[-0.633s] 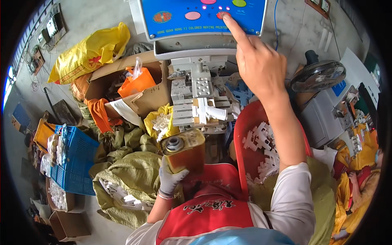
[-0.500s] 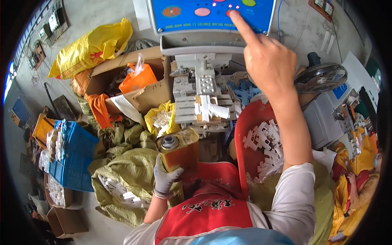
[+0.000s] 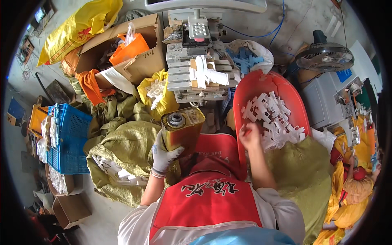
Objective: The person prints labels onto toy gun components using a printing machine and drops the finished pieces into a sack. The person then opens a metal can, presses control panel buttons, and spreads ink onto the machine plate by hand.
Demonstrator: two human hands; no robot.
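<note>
My left hand, in a pale glove, is wrapped round a rectangular metal can with a round open neck on top. It holds the can upright in front of my red apron. My bare right hand has its fingers curled in, with nothing showing in them. It hovers by the left rim of a red tub heaped with white plastic pieces. Ahead, a white toy-gun-shaped piece lies on the bed of a grey machine, under the printing head.
Left of me stand an open olive sack of white parts, a yellow bag, a cardboard box and a blue crate. A fan and a blue-pieces bag are at right. A person sits far right.
My right hand has come down from a button on the machine's blue panel to the tub, its pointing finger now curled. The view has tilted down; my left hand still holds the can.
</note>
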